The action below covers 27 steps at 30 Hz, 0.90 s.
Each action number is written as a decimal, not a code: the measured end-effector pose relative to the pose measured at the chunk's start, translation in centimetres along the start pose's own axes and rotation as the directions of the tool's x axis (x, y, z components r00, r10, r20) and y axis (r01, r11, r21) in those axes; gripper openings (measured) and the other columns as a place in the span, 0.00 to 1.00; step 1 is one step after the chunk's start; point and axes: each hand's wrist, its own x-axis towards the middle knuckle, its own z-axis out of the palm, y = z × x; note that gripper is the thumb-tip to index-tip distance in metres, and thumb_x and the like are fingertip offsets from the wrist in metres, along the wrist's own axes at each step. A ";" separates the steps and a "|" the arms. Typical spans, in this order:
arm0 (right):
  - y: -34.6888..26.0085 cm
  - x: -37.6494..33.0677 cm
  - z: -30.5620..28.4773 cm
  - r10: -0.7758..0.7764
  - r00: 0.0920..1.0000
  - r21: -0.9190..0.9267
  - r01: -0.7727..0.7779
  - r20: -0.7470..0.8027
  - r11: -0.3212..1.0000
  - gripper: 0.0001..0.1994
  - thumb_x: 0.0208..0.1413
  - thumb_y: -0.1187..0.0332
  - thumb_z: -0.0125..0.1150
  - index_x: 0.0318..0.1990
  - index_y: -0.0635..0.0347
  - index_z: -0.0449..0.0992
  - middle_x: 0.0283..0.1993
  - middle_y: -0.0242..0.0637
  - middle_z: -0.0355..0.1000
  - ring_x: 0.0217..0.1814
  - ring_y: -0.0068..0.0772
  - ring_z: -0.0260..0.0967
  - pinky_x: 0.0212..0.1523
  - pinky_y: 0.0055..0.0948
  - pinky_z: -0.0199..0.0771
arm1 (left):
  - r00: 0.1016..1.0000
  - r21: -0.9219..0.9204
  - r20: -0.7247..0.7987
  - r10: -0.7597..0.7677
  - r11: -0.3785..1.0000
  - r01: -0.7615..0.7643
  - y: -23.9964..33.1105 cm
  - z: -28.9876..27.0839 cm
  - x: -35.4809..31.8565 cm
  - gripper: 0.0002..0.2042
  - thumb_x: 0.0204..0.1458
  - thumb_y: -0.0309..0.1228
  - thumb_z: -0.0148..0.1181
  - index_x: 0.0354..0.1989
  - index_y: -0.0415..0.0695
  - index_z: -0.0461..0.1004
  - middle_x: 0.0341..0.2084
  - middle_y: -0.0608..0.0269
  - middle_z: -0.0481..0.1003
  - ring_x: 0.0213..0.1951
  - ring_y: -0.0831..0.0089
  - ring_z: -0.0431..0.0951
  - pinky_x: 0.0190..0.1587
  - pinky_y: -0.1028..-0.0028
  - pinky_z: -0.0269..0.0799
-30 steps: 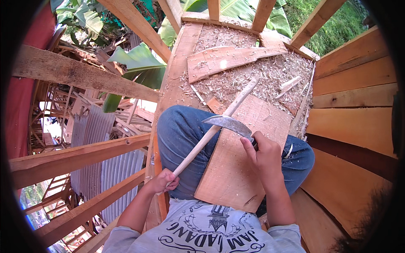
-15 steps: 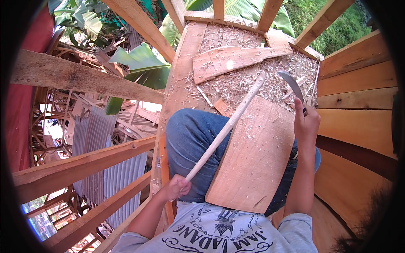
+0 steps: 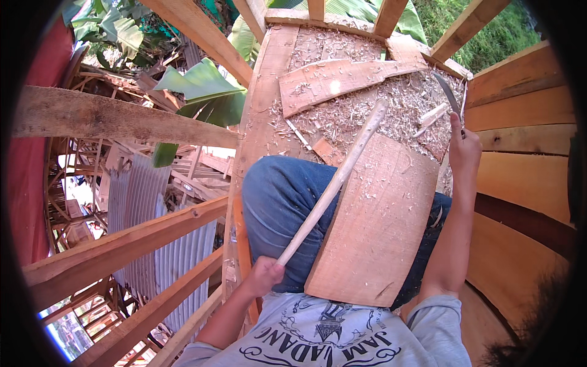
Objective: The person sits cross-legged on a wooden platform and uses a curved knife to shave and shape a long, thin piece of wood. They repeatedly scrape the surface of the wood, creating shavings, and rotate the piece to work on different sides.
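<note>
1. Wood shavings (image 3: 398,98) are spread over the floor; a shaped plank (image 3: 336,82) and a pale split offcut (image 3: 433,115) are laid among them.
2. The workspace is bounded at left by a wooden rail (image 3: 122,113) and at right by a plank wall (image 3: 520,177).
3. Beyond the rail, a banana leaf (image 3: 202,82) and corrugated sheets (image 3: 137,202) are seen.
4. A broad board (image 3: 373,226) is laid over the lap; its upper part is sprinkled with shavings.
5. The wooden stick (image 3: 333,186) is positioned slantwise above the left knee (image 3: 278,183), its far end extended past the board's upper left corner.
6. The stick is pale, slender, nearly straight and blunt-ended.
7. The stick's near end is gripped by the closed fingers of the left hand (image 3: 266,275).
8. The sickle (image 3: 449,95) is gripped in the right hand (image 3: 465,147), fingers wrapped around its mostly hidden handle; its curved grey blade is held apart from the stick.
</note>
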 end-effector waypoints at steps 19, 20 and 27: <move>-7.6 -7.7 4.4 -0.528 0.831 -0.047 0.543 0.178 0.839 0.32 0.44 0.37 0.59 0.14 0.63 0.69 0.10 0.41 0.63 0.12 0.40 0.64 0.17 0.36 0.64 | 0.980 0.199 -0.193 0.053 0.980 -0.014 0.1 2.2 0.1 0.23 0.55 0.47 0.54 0.18 0.40 0.67 0.14 0.72 0.65 0.20 0.86 0.61 0.20 0.79 0.57; -7.5 -7.6 4.7 -0.525 0.834 -0.059 0.540 0.171 0.839 0.32 0.44 0.37 0.59 0.14 0.63 0.69 0.10 0.41 0.63 0.12 0.41 0.64 0.18 0.36 0.64 | 0.979 0.194 -0.197 0.049 0.981 -0.010 0.3 2.3 0.1 0.23 0.55 0.47 0.54 0.18 0.40 0.66 0.14 0.72 0.65 0.20 0.86 0.61 0.20 0.79 0.57; -8.4 -5.9 1.7 -0.339 0.919 -0.098 0.363 0.199 0.927 0.35 0.47 0.36 0.55 0.14 0.65 0.71 0.12 0.46 0.65 0.16 0.46 0.67 0.20 0.40 0.66 | 0.978 0.193 -0.192 0.076 0.980 -0.039 -0.8 1.6 0.1 0.23 0.55 0.48 0.54 0.17 0.41 0.66 0.12 0.74 0.64 0.18 0.86 0.60 0.19 0.80 0.56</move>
